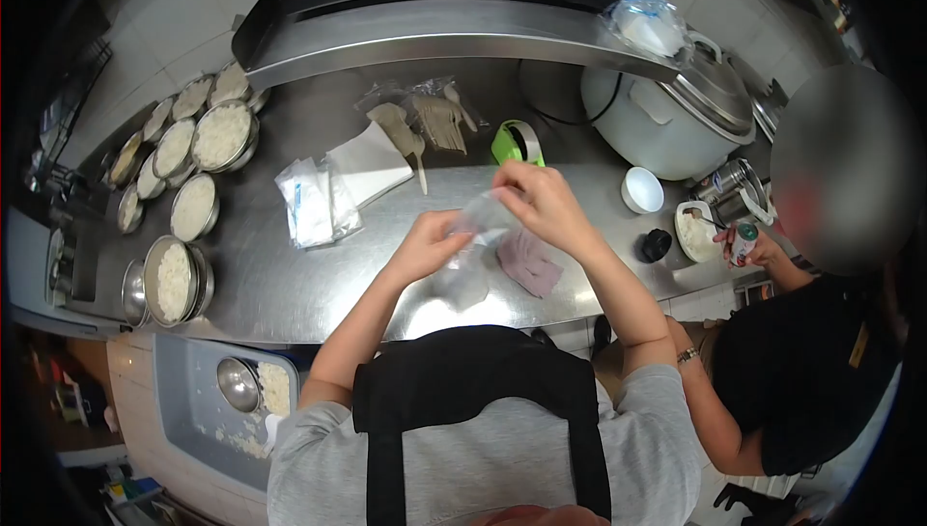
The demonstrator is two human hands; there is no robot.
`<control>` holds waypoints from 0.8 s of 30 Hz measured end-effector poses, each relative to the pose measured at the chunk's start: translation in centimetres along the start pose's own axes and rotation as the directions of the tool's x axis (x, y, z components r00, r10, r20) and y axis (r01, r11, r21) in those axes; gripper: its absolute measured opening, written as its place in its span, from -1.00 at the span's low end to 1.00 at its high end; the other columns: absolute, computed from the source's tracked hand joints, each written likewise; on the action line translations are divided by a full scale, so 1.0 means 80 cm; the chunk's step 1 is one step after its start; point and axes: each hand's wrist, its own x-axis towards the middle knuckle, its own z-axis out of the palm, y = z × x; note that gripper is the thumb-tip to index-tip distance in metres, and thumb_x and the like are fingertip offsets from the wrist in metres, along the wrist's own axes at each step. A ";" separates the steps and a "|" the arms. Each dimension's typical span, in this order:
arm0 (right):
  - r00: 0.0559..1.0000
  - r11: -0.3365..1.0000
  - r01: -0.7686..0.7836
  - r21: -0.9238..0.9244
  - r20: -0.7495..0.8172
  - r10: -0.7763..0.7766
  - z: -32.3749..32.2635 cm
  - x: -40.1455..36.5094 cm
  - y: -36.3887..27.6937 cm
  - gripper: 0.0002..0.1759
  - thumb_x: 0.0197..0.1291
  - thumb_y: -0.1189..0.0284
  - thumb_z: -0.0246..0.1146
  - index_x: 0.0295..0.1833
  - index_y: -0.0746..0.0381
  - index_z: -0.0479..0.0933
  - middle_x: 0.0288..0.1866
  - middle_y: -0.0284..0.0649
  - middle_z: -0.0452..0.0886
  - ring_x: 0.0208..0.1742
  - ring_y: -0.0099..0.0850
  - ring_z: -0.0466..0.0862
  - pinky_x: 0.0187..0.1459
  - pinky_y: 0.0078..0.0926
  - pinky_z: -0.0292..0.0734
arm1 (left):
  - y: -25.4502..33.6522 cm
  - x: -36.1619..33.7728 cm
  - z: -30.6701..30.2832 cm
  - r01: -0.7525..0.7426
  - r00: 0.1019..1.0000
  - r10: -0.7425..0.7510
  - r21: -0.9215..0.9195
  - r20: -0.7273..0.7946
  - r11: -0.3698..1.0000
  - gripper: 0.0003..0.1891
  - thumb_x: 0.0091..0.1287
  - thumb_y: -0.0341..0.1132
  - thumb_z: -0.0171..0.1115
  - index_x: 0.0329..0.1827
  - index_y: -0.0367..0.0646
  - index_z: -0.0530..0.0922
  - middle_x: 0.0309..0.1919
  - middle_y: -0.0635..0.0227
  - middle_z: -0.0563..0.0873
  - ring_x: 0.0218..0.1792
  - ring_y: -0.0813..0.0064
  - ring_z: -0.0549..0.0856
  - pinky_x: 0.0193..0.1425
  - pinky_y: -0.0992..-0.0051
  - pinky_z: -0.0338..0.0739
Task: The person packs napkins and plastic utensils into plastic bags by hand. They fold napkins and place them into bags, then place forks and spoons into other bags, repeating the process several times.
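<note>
Over the steel counter, my left hand [431,244] and my right hand [547,202] both grip a clear plastic piece [486,214], perhaps a bag or a lid, stretched between them. The fingers of each hand are closed on its edge. A pinkish cloth [529,263] lies on the counter just below my right hand. Beyond that hand stands a green tape dispenser [518,143]. Another clear, round plastic item [462,287] shows faintly under my hands; its shape is hard to make out.
Steel bowls of rice [221,136] crowd the left side. White paper sheets [369,167] and wrapped wooden cutlery [439,123] lie behind. A large cooker [657,121], a white bowl [642,190] and a co-worker holding a can [744,242] are at right. A grey tub [208,420] sits lower left.
</note>
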 end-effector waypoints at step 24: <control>0.934 0.521 -0.345 0.781 0.228 0.276 0.153 -0.006 0.069 -0.89 0.12 0.46 0.26 -0.36 0.29 0.56 -0.55 -0.45 0.48 -0.47 -0.67 0.43 -0.37 -0.73 0.31 | -0.068 -0.042 -0.034 0.197 0.879 -0.355 -0.438 -0.317 0.877 -0.73 0.24 -0.29 0.21 -0.08 -0.27 0.52 -0.29 0.38 0.65 -0.29 0.61 0.61 -0.15 0.61 0.47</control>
